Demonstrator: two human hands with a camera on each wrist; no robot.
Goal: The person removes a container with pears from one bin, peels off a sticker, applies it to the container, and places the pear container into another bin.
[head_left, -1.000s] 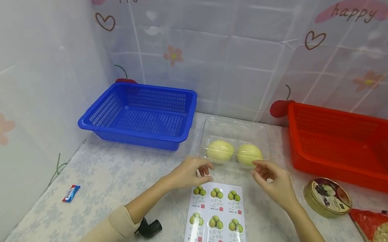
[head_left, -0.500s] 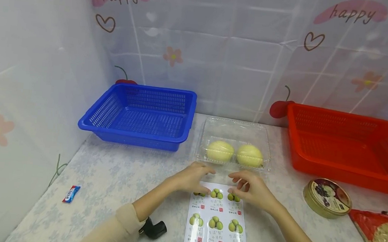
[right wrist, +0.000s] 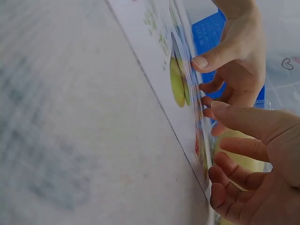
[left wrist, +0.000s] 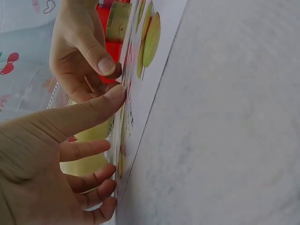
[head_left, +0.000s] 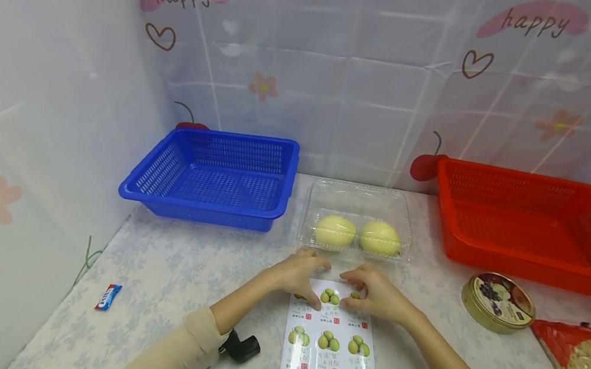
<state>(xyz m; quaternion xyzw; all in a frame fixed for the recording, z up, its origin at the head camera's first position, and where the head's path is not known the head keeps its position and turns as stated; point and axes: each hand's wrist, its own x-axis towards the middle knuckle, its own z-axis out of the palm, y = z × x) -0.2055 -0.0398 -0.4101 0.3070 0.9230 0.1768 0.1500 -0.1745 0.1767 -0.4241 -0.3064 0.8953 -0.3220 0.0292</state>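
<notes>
Hanging loose, nothing gripped: left hand (head_left: 297, 274) around 11 o'clock, right hand (head_left: 381, 297) around 1 of the printed sheet (head_left: 333, 326), about equally near; long axis 12-to-6.

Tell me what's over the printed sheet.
The left hand and right hand are over the far end of the printed sheet, partly covering its two outer fruit pictures there. The middle one shows. Anything beneath the sheet is hidden.

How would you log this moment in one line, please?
left hand: at far end of sheet; right hand: same; contact: unclear; clear box: beyond sheet, two fruits inside
</notes>
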